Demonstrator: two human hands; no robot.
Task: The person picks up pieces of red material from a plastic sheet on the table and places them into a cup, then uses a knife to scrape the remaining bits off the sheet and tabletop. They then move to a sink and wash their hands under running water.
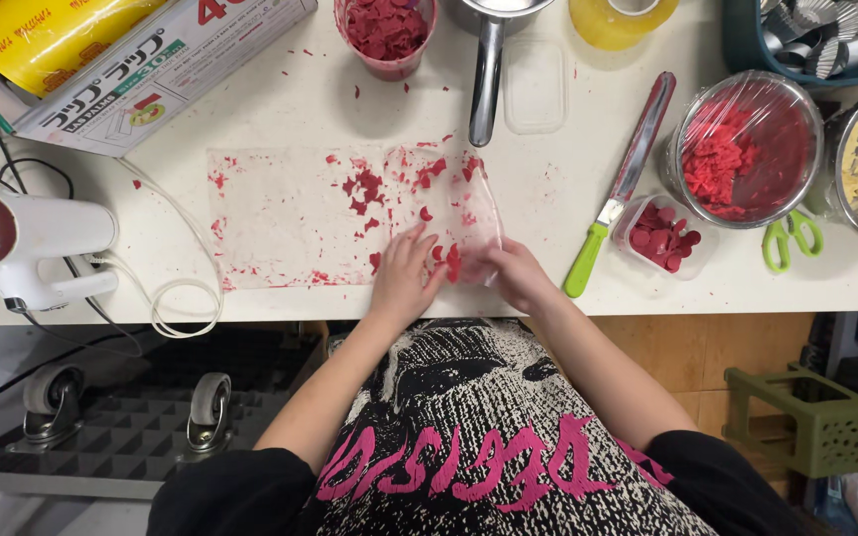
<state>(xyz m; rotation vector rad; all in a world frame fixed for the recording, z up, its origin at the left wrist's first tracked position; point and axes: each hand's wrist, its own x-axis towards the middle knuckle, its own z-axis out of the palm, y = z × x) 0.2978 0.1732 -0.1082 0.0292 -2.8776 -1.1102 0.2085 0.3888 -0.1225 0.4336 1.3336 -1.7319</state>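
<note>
So the clear plastic sheet [290, 213] was lying flat on the white table [568, 189], smeared and dotted with red flakes [364, 189], most of them toward its right half. The left hand [404, 273] was pressed flat on the sheet near its lower right part, fingers spread and pointing up the table, with a few flakes right next to the fingertips. The right hand [518, 276] was at the sheet's right edge, and it looked like it was pinching that edge and lifting it, since the plastic curled up there. Couldn't make out exactly which fingers had it, though.

Around that: a knife with a green handle [623, 184] lay just to the right of the sheet, its blade smeared red. Beside it sat a small clear tub of red pieces [662, 236], and behind that a bowl covered in cling film [742, 149] with more red stuff inside. Green scissors [791, 238] were near the bowl. A cup of red flakes [386, 35] stood at the back, next to a metal pan handle [486, 84]. On the left was a white hand mixer [37, 248] with its cord looped, and a cling film box [166, 69] behind it.
</note>
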